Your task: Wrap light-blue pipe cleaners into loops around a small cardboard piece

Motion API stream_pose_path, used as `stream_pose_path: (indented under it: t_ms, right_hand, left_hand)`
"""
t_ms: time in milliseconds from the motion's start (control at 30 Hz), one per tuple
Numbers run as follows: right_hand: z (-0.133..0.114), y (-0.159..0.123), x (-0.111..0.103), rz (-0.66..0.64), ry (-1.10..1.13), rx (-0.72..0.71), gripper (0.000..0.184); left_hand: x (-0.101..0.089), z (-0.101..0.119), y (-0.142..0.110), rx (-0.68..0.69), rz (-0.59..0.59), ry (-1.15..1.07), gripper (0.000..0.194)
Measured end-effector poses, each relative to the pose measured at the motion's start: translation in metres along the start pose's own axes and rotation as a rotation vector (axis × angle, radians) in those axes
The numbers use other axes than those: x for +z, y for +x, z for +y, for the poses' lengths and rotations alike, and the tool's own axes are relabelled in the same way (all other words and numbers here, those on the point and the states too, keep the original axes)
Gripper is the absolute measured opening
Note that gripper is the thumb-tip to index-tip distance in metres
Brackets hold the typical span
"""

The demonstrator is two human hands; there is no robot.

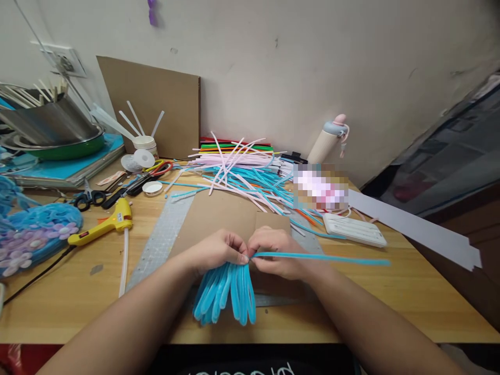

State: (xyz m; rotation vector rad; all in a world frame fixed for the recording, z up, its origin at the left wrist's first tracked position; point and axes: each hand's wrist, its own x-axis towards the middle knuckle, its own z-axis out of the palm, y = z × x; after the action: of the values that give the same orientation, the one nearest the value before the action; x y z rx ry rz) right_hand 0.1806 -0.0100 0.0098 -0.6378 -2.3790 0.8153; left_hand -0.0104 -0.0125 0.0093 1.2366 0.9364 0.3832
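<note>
My left hand is closed in a pinch on the top of a bunch of looped blue pipe cleaners, whose loops hang down toward the table's front edge. Close against it, my right hand pinches a single blue pipe cleaner. That straight length runs out to the right, and its inner end meets the bunch between my fingertips. The fingers hide how the two join. Under both hands lies a piece of brown cardboard on a grey cutting mat.
Loose pipe cleaners in several colours are heaped behind the mat. At left are a yellow glue gun, scissors and a blue fuzzy piece with flowers. A white power bank-like box and a bottle stand right.
</note>
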Motion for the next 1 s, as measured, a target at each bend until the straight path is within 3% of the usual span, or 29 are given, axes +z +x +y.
stream_pose_path:
  t_ms: [133,233,333,467,567,633,733,800,933,1000]
  right_hand:
    - [0.004,0.0,0.004,0.05,-0.114,-0.185,0.017]
    - [0.007,-0.001,0.004,0.078,-0.164,-0.227,0.014]
    - [0.004,-0.001,-0.002,0.069,-0.158,-0.078,0.014]
    - [-0.005,-0.004,-0.015,0.105,0.02,0.226,0.036]
    - [-0.012,-0.012,-0.027,0.105,0.252,0.225,0.019]
    - [-0.019,-0.021,-0.037,0.013,0.366,0.186,0.016]
    - [-0.03,-0.037,-0.047,-0.233,0.385,0.147,0.031]
    - [-0.033,-0.047,-0.045,-0.277,0.508,0.199,0.034]
    - [-0.032,-0.058,-0.021,0.02,1.069,0.498,0.019]
    - [-0.034,-0.06,-0.005,0.127,1.24,0.637,0.015]
  left_hand:
    - [0.001,-0.001,0.0,-0.046,-0.024,-0.03,0.015]
    - [-0.001,-0.001,0.001,-0.05,-0.029,-0.055,0.016]
    - [-0.002,0.002,0.001,0.002,0.025,-0.1,0.018]
    - [-0.002,0.006,0.001,0.051,0.094,-0.061,0.021]
    - [-0.001,0.006,0.001,0.079,0.131,0.064,0.023]
    - [-0.001,0.006,0.001,0.107,0.147,0.137,0.024]
    - [-0.001,0.007,-0.002,0.129,0.126,0.182,0.025]
    - [-0.001,0.008,-0.006,0.13,0.057,0.201,0.024]
    - [0.0,0.009,-0.013,0.141,-0.109,0.255,0.022]
    - [0.001,0.009,-0.015,0.163,-0.143,0.269,0.022]
